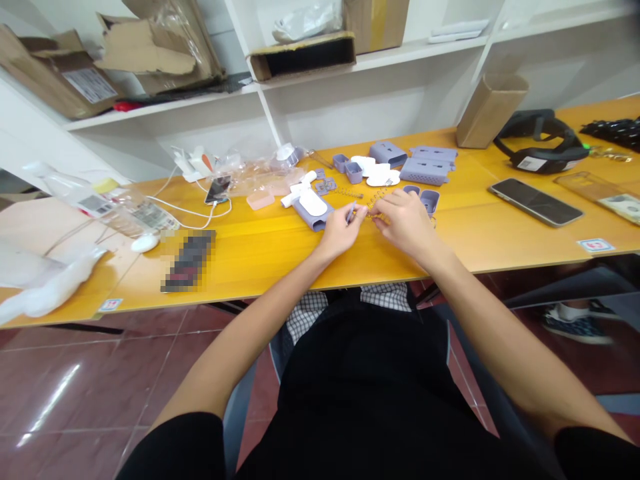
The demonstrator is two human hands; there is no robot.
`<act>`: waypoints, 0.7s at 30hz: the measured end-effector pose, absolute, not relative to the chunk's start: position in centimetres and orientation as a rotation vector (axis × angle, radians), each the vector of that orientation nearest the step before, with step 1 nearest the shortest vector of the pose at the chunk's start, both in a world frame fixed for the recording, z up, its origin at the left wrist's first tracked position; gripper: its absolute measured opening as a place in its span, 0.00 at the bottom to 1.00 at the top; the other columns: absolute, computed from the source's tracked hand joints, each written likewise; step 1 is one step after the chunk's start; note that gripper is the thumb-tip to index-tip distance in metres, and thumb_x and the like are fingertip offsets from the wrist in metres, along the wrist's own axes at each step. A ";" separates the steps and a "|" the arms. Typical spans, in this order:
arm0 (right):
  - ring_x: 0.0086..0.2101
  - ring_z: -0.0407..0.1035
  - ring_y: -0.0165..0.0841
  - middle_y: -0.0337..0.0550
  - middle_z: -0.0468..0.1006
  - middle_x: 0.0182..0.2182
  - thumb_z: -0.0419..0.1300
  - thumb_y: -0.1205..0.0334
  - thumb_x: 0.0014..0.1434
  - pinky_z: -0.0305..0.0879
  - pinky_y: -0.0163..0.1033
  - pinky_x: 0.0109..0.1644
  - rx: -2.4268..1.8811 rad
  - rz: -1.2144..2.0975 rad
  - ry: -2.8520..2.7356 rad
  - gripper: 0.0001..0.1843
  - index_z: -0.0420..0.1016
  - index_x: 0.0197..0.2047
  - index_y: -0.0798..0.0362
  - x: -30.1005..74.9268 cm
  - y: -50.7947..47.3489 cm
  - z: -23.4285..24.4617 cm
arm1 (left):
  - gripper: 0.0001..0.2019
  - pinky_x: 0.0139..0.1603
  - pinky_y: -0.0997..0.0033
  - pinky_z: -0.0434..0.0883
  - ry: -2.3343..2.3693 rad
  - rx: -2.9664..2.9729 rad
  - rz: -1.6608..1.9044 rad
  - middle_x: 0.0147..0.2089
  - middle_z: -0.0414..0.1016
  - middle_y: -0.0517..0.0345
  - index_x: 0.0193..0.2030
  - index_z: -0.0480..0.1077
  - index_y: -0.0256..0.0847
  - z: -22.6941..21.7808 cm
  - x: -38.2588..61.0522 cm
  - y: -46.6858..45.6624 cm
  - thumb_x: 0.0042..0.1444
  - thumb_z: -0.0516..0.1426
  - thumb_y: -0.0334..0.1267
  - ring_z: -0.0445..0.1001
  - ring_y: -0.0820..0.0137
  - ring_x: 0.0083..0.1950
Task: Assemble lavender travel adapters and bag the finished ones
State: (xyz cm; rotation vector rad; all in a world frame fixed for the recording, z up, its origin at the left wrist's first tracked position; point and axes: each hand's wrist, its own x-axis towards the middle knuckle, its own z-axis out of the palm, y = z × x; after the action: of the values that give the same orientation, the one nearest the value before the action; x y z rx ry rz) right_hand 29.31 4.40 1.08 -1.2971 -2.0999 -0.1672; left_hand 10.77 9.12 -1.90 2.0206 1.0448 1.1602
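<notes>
My left hand (344, 230) is closed on a small purple plastic part (350, 213), mostly covered by the fingers. Close beside it, my right hand (403, 220) pinches a thin metal coil spring (376, 199), whose coils show past the fingertips. Another coil spring (349, 193) lies on the table just behind the hands. Left of them rests a purple housing with a white oval cover (313, 202). Small purple cups (429, 200) sit by my right hand, partly hidden by it.
Behind the hands lie white oval pieces (383, 175), purple cups (354, 173) and purple perforated panels (426, 170). A phone (536, 201), a headset (543, 143) and a brown paper container (493, 110) stand right. Clear plastic bags (245, 170), a charging phone (218, 189) and bottles (135, 210) are left.
</notes>
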 end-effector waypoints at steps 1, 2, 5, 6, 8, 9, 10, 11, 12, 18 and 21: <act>0.44 0.74 0.48 0.50 0.84 0.38 0.60 0.72 0.64 0.60 0.49 0.47 -1.274 -0.204 -2.128 0.09 0.80 0.38 0.50 29.3 4.3 1.1 | 0.18 0.43 0.66 0.71 1.065 1.999 1.179 0.35 0.78 0.55 0.41 0.76 0.38 -1.9 10.7 9.3 0.75 0.55 0.50 0.75 0.66 0.37; 0.43 0.75 0.47 0.50 0.84 0.37 0.59 0.72 0.64 0.61 0.48 0.46 -1.257 -0.210 -2.149 0.10 0.80 0.38 0.50 29.5 4.3 1.2 | 0.18 0.43 0.66 0.71 1.094 1.975 1.197 0.35 0.79 0.54 0.41 0.76 0.38 -1.9 10.6 9.4 0.76 0.55 0.49 0.76 0.65 0.38; 0.39 0.76 0.44 0.49 0.85 0.38 0.62 0.70 0.64 0.63 0.46 0.42 -1.280 -0.118 -2.158 0.07 0.82 0.41 0.51 30.3 4.4 1.1 | 0.16 0.43 0.66 0.72 1.186 1.985 1.202 0.35 0.79 0.54 0.42 0.76 0.38 -1.9 10.3 9.3 0.76 0.55 0.47 0.77 0.65 0.37; 0.38 0.77 0.44 0.49 0.85 0.38 0.64 0.68 0.64 0.64 0.45 0.41 -1.311 -0.078 -2.149 0.06 0.82 0.43 0.52 30.6 4.6 1.0 | 0.15 0.43 0.66 0.72 1.201 2.031 1.190 0.35 0.79 0.55 0.44 0.76 0.38 -1.8 10.3 9.1 0.75 0.56 0.46 0.77 0.65 0.37; 0.37 0.78 0.45 0.48 0.86 0.37 0.66 0.65 0.64 0.66 0.46 0.40 -1.378 -0.020 -2.139 0.07 0.82 0.46 0.52 31.3 4.8 0.9 | 0.13 0.45 0.66 0.73 1.196 2.155 1.144 0.35 0.79 0.56 0.48 0.76 0.39 -1.7 10.5 8.7 0.75 0.56 0.45 0.77 0.65 0.37; 0.37 0.78 0.45 0.48 0.86 0.37 0.67 0.64 0.64 0.67 0.47 0.41 -1.395 0.003 -2.146 0.08 0.83 0.46 0.52 31.6 4.9 0.8 | 0.14 0.47 0.65 0.73 1.188 2.211 1.115 0.35 0.79 0.56 0.49 0.76 0.39 -1.7 10.6 8.5 0.76 0.54 0.45 0.78 0.65 0.38; 0.37 0.78 0.45 0.48 0.86 0.37 0.67 0.63 0.64 0.68 0.47 0.41 -1.392 0.026 -2.162 0.07 0.83 0.46 0.52 31.8 5.0 0.8 | 0.15 0.47 0.64 0.74 1.185 2.251 1.088 0.35 0.80 0.55 0.49 0.76 0.39 -1.7 10.6 8.4 0.78 0.52 0.45 0.78 0.65 0.38; 0.37 0.79 0.45 0.48 0.86 0.38 0.67 0.62 0.64 0.69 0.48 0.42 -1.369 0.049 -2.185 0.07 0.83 0.45 0.52 31.9 5.1 0.8 | 0.18 0.48 0.63 0.75 1.188 2.276 1.067 0.36 0.80 0.53 0.47 0.76 0.39 -1.7 10.7 8.3 0.79 0.49 0.46 0.79 0.64 0.38; 0.37 0.79 0.44 0.48 0.86 0.39 0.67 0.62 0.65 0.71 0.48 0.43 -1.333 0.076 -2.211 0.06 0.83 0.45 0.52 32.0 5.1 0.8 | 0.21 0.48 0.63 0.75 1.194 2.285 1.059 0.36 0.80 0.51 0.45 0.76 0.38 -1.6 10.6 8.3 0.80 0.47 0.47 0.79 0.64 0.38; 0.48 0.79 0.48 0.51 0.80 0.58 0.67 0.62 0.65 0.75 0.56 0.55 -1.172 0.139 -2.269 0.08 0.85 0.47 0.49 31.6 4.6 1.0 | 0.26 0.46 0.65 0.79 0.996 2.235 1.019 0.39 0.83 0.50 0.46 0.76 0.38 -0.8 9.6 8.1 0.79 0.45 0.54 0.83 0.65 0.40; 0.57 0.77 0.52 0.47 0.68 0.72 0.67 0.64 0.64 0.74 0.60 0.62 -1.105 0.165 -2.297 0.10 0.87 0.47 0.48 31.5 4.3 1.0 | 0.24 0.45 0.65 0.80 0.885 2.216 0.966 0.37 0.84 0.52 0.46 0.75 0.38 -0.5 9.4 7.9 0.79 0.46 0.54 0.84 0.66 0.38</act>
State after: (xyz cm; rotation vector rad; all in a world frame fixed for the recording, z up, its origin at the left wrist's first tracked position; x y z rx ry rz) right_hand 31.47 4.32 0.98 -1.1052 -2.2972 0.1653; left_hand 9.36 7.85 -0.53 2.2159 0.8851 0.9663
